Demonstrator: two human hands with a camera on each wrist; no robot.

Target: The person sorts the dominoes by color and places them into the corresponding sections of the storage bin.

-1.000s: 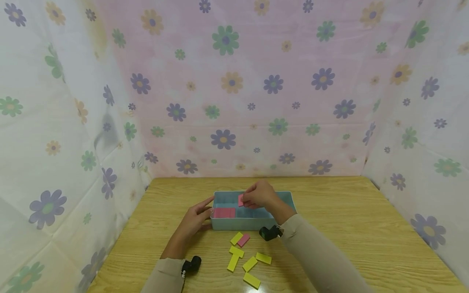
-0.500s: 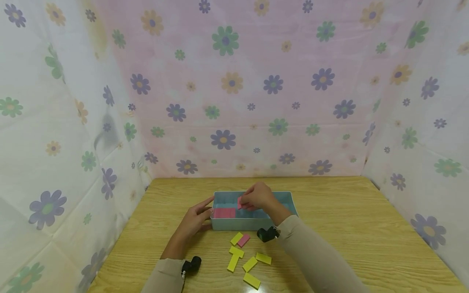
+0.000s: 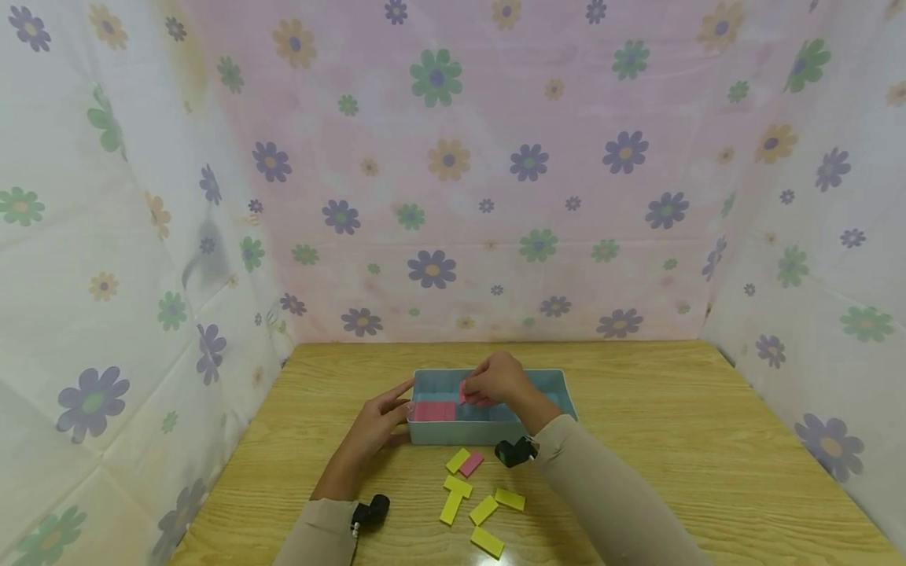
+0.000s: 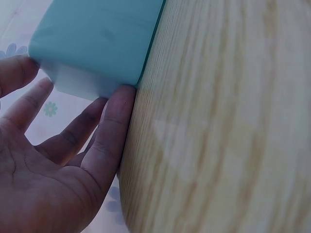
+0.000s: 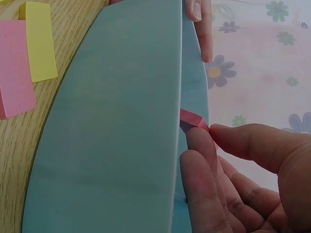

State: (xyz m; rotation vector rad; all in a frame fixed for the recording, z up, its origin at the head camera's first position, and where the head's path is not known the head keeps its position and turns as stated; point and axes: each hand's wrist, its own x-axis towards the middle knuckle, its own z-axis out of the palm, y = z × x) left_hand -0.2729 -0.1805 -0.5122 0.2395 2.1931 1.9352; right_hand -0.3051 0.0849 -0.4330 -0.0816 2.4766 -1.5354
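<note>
Thumb and fingertips of the right hand (image 3: 498,379) pinch a pink block (image 5: 194,119), slightly lower and more turned than a second ago within the blue box's (image 3: 460,433) rim, seemingly not yet laid down, while the left hand's (image 3: 375,423) extended fingers touch the box's end.

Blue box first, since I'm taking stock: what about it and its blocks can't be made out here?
Head view: the right hand covers part of the box inside and most of the held block.
Head view: the pink blocks inside run together, too small to count surely.
Left wrist view: the box's outer walls hide its inside; the top edge cuts off the rest.
Right wrist view: the near wall hides much of the inside.
</note>
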